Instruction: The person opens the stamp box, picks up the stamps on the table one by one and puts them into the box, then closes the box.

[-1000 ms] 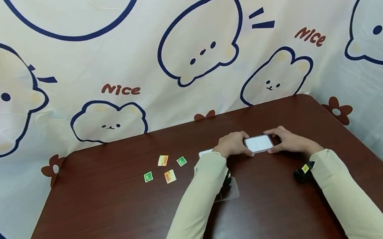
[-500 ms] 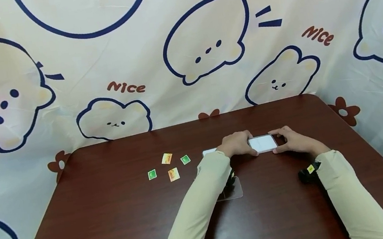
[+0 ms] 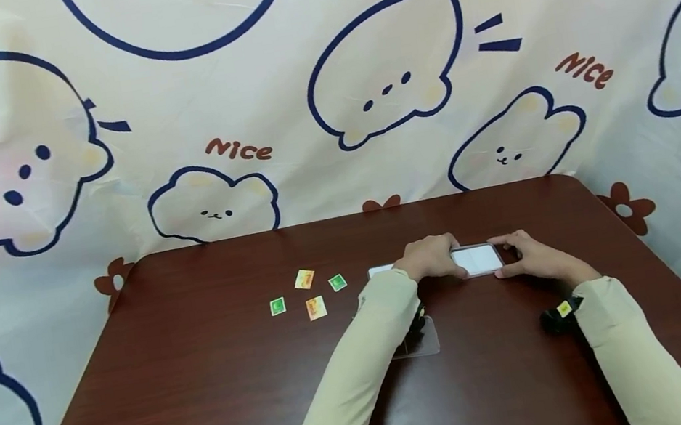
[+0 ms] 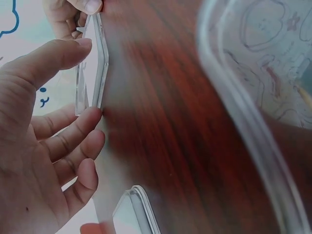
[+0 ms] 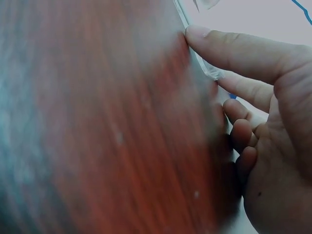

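Note:
Both hands hold a flat rectangular clear-edged case with a white face [image 3: 478, 260] at the table's far right-centre. My left hand [image 3: 429, 258] grips its left end; in the left wrist view, the thumb is on one side and fingers on the other. There the case [image 4: 100, 63] shows clear layers standing slightly apart at one end. My right hand [image 3: 535, 260] pinches the right end between thumb and forefinger, the other fingers curled. A second white-faced flat case [image 4: 134, 214] lies left of the first, partly hidden by my left hand in the head view.
Several small square cards lie to the left, among them an orange card [image 3: 316, 309] and a green card [image 3: 338, 282]. Beneath my left forearm is a clear plastic piece [image 3: 424, 341], partly covered. The brown table [image 3: 174, 384] meets a patterned cloth [image 3: 310, 187] behind.
The head view has shifted, so the table and its things appear further right. Both hands keep their hold on the case, with hardly any visible movement over the table.

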`<move>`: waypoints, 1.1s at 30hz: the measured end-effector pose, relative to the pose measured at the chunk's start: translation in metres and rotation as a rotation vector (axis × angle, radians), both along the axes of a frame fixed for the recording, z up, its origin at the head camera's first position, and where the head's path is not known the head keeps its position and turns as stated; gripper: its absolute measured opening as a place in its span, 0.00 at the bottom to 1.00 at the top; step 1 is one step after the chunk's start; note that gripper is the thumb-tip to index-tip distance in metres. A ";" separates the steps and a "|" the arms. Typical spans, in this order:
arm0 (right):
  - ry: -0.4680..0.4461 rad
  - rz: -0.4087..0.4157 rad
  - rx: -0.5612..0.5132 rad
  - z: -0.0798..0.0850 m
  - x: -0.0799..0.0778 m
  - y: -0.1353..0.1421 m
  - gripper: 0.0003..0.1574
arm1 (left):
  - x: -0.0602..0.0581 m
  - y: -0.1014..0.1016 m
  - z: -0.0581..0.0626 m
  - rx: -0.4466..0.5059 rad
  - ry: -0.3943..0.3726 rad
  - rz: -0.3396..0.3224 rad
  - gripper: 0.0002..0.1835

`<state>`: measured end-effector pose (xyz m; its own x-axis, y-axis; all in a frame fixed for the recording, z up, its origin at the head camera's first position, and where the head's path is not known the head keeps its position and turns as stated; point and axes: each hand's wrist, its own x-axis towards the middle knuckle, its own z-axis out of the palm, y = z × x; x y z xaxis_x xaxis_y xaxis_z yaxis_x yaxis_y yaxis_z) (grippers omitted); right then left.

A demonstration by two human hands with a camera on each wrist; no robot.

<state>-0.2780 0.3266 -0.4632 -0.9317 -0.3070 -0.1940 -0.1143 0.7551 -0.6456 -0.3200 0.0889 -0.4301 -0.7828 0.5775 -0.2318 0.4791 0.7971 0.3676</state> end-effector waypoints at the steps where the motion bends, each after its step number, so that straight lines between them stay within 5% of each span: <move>1: 0.001 0.002 0.002 -0.001 0.000 -0.001 0.48 | 0.000 -0.002 0.000 -0.001 0.000 -0.003 0.32; 25: 0.004 0.006 -0.033 0.002 0.001 -0.004 0.41 | 0.011 -0.014 0.018 0.070 -0.015 -0.014 0.31; 33: -0.022 0.011 0.008 0.002 0.001 -0.001 0.40 | 0.030 -0.011 0.021 0.029 -0.006 -0.112 0.35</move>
<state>-0.2770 0.3255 -0.4612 -0.9236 -0.3161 -0.2169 -0.1088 0.7586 -0.6424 -0.2904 0.0782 -0.4095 -0.7117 0.6677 -0.2182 0.5623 0.7277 0.3929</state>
